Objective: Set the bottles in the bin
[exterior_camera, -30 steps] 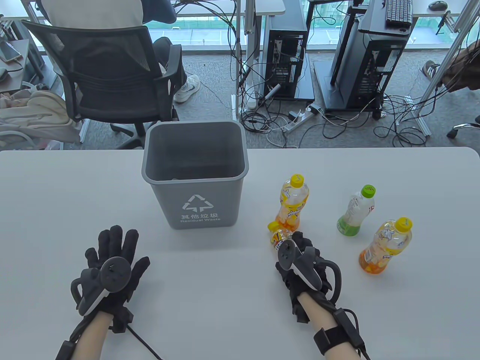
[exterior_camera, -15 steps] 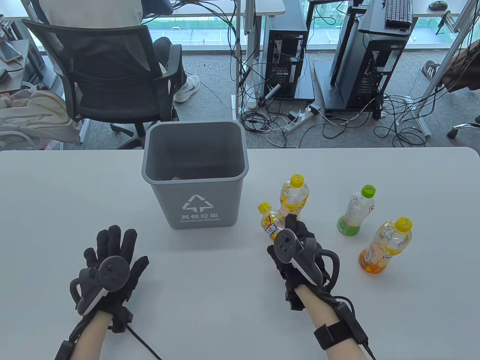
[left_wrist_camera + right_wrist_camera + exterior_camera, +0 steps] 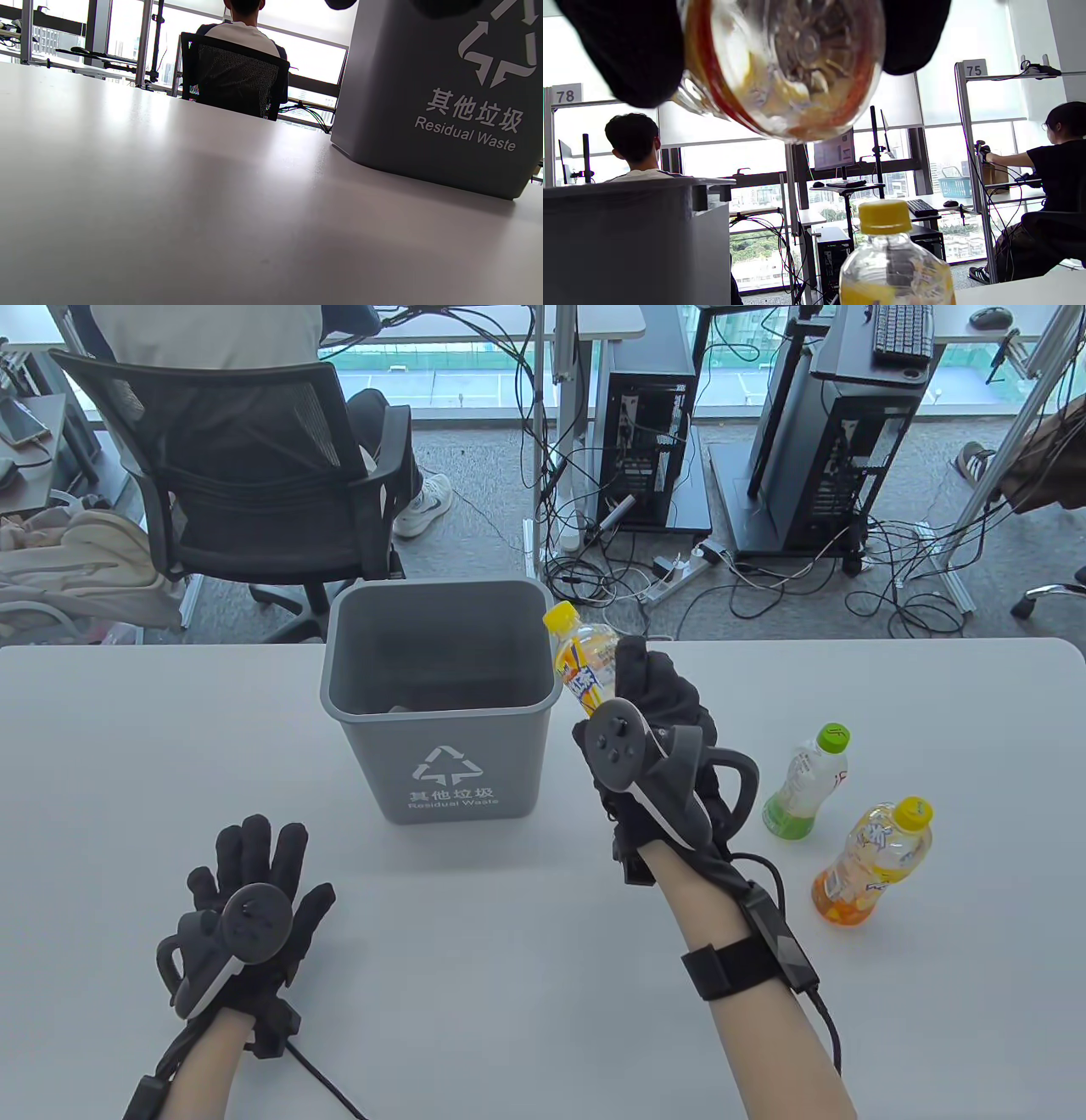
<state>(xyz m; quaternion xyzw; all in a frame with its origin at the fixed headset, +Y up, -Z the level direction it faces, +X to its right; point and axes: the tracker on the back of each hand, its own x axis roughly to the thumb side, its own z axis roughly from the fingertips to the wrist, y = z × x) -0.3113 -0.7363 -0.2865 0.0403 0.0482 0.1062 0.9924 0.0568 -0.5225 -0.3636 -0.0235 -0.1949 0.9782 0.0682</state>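
A green-capped bottle and orange bottle stand near the table's right edge. The right hand grips a yellow-capped bottle, cap tilted toward the bin. The left hand lies flat, fingers spread.

The bin is matt grey plastic, smooth-walled, with white print on its front. Right of the bin, the lifted bottle is clear glossy plastic with a yellow cap; its ribbed base gleams in the right wrist view. The right hand wears black matt cloth. The table under the bin is smooth, pale, faintly sheeny.
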